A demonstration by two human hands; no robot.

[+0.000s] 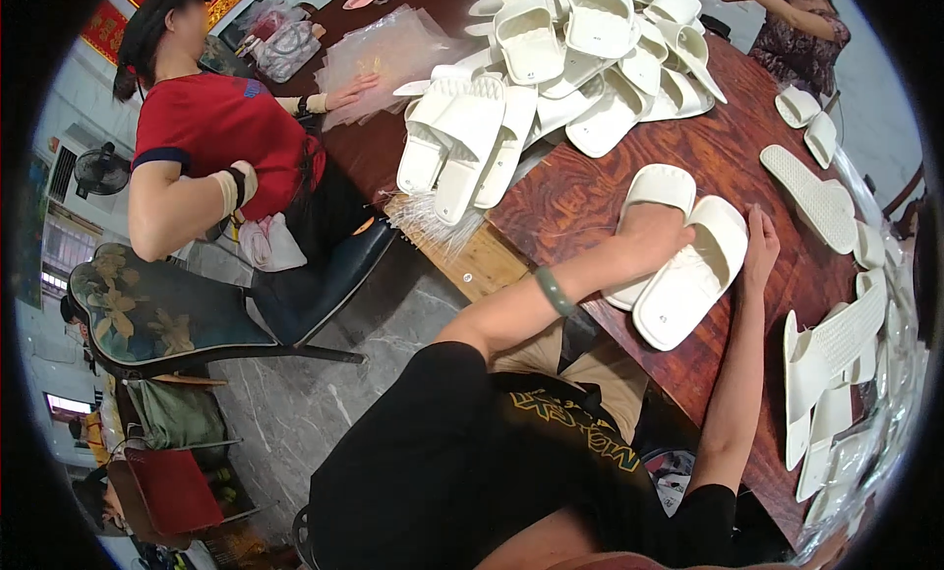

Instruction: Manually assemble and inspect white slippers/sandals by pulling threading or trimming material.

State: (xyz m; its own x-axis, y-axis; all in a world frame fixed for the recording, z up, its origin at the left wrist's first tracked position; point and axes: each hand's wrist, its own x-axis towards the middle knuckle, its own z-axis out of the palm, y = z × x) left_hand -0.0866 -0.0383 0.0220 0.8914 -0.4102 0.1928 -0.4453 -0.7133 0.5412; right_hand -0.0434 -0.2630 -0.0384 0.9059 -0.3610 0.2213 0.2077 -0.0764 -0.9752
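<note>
Two white slide slippers lie side by side on the wooden table in front of me, toes pointing away. My left hand (657, 238), with a green bangle on its wrist, reaches into the left slipper (661, 184). Its fingers go under the strap and are partly hidden; the thumb side rests at the inner edge, by the right slipper (721, 232). My right hand (761, 247) is close against the outer side of the right slipper, fingers extended and not wrapped around it. Whether it touches the slipper is hard to tell.
A large heap of white slippers (600, 24) covers the table's far side. More slippers (841, 339) and clear plastic line the right edge. Beyond the heap's left lie clear bags (379, 54), under the hand of a seated person in red (231, 127). Another person (801, 34) is far right.
</note>
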